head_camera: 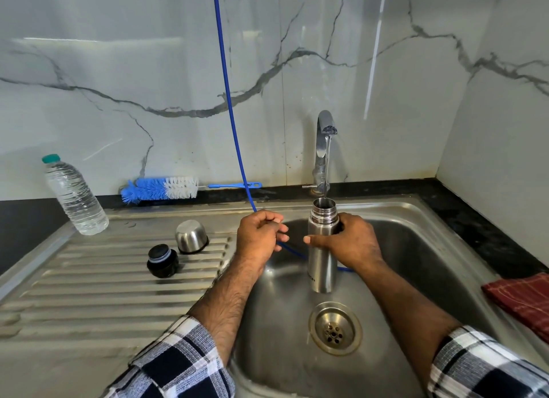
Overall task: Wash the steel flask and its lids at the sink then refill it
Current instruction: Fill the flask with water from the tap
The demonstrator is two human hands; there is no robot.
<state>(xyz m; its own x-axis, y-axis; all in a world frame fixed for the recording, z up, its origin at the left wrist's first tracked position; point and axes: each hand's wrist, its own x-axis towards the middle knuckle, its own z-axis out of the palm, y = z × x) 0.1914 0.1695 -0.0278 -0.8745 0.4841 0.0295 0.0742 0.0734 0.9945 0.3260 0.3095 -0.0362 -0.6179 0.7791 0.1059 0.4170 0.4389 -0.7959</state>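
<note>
Checked sleeves (178, 365) framed the view, both forearms reaching over the sink (416, 219). Right hand (350, 243) gripped the flask (322, 249) around its upper body, upright beneath the tap (325, 136), a thin stream entering its open mouth. Left hand (261, 234) was curled around the blue hose (228, 100). Steel cap (191, 236) and black stopper (162, 261) sat apart on the drainboard (104, 278), seemingly unwashed. Judged early: rinsing under way, lids and refill outstanding.

one flask (321, 249), two lids at the sink (416, 249)
the lids were a steel cup (191, 236) and a black stopper (162, 261); also counted were one plastic bottle (74, 195), one brush (160, 188), one tap (323, 148), one red cloth (525, 299).
</note>
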